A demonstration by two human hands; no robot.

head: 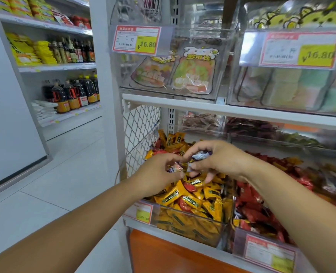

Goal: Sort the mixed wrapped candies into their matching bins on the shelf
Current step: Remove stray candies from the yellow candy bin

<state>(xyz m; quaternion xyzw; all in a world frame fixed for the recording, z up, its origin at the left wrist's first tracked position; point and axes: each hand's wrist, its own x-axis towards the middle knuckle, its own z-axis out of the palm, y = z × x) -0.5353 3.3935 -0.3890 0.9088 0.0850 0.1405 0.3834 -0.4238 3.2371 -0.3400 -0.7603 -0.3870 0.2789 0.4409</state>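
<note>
Hands hovered fingertip to fingertip over the candy heap, and both were loaded! The left hand (159, 174) was curled, thumb and forefinger pinching a small wrapped candy (174, 168) in pink, white and purple. Just beside it the right hand (220, 160) faced it from the other side, fingers bent round a white-and-purple wrapped candy (199, 155). Another wrapper end peeked out lower down by the thumb, and how many pieces that hand gripped I could not tell. Both held candies were in the air, just above the pile.

Directly beneath sat the clear bin (190, 230) on the lower shelf, heaped with yellow wrapped candies (194, 200), and a few red wrapped candies (189, 187) lay mixed in on top. A yellow price tag (144, 212) hung at its front left corner. Right beside it stood the neighbouring bin (239, 233), full of red pieces with some yellow among them.

Further out, a white shelf board (242, 113) ran overhead, carrying clear boxes of bagged gummy sweets (193, 75) under a tag reading 16.80 (136, 40). A wire mesh panel (141, 125) closed the left end. Across the aisle, dark bottles (72, 93) lined another rack.
</note>
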